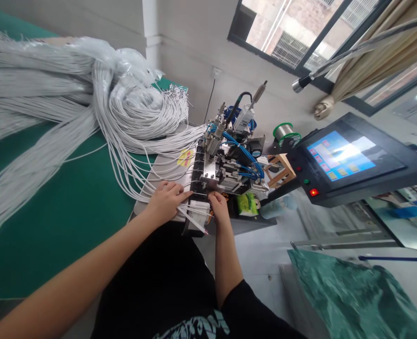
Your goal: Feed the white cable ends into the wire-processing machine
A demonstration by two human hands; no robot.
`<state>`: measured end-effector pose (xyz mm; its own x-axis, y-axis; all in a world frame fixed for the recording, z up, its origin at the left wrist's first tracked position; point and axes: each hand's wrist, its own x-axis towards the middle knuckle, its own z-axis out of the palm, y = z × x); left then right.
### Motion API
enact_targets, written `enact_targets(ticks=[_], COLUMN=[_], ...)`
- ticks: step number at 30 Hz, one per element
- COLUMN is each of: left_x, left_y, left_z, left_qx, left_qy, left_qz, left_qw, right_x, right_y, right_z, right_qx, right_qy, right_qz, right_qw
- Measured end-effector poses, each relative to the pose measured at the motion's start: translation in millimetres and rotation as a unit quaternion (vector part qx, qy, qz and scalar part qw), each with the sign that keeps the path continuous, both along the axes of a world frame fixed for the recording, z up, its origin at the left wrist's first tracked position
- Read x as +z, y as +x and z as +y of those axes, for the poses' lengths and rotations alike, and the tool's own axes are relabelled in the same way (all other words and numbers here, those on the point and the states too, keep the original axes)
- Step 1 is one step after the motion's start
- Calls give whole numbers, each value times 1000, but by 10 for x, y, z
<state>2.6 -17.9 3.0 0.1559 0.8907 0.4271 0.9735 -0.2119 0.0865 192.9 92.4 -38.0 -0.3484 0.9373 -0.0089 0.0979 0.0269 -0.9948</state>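
Note:
Beside the black feed strip of a small wire-processing machine [225, 165], my left hand [165, 201] rests low over the grey plate [173, 165]. Its index finger points along a white cable [198, 193], and its other fingers are curled around the cables there. My right hand [218, 205] is at the machine's front edge, with thumb and fingertips pinched at that cable's end. The tip itself is hidden by the fingers. Several cables run from the plate into the machine. A few loose cable ends [196, 221] lie over the white block between my hands.
Bundles of white cable [137, 99] cover much of the green table [88, 216] at left. A control screen [342, 155] stands at right, with a solder wire spool [284, 132] behind it. Green sheeting [363, 296] lies at lower right.

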Motion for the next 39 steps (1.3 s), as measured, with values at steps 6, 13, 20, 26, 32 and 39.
enact_targets(ticks=[6, 13, 20, 26, 32, 39], left_x=[-19, -11, -32, -21, -19, -11], left_y=[-4, 1, 0, 0, 3, 10], left_z=[-5, -30, -30, -38, -41, -43], left_qx=[0, 16, 10, -23, -46, -51], left_qy=[14, 13, 67, 131, 144, 137], left_qz=[-11, -23, -24, -9, -9, -10], left_qw=[1000, 1000, 997, 991, 988, 989], right_x=[-84, 2, 344, 589, 636, 694], right_y=[-26, 230, 479, 476, 404, 542], right_z=[-41, -139, -372, -452, -453, -469], right_qx=[-21, -53, 50, 172, 174, 256], right_qy=[-44, 14, 109, 157, 163, 161], right_qz=[60, -18, -66, -132, -131, -162], right_qw=[997, 998, 991, 964, 962, 939])
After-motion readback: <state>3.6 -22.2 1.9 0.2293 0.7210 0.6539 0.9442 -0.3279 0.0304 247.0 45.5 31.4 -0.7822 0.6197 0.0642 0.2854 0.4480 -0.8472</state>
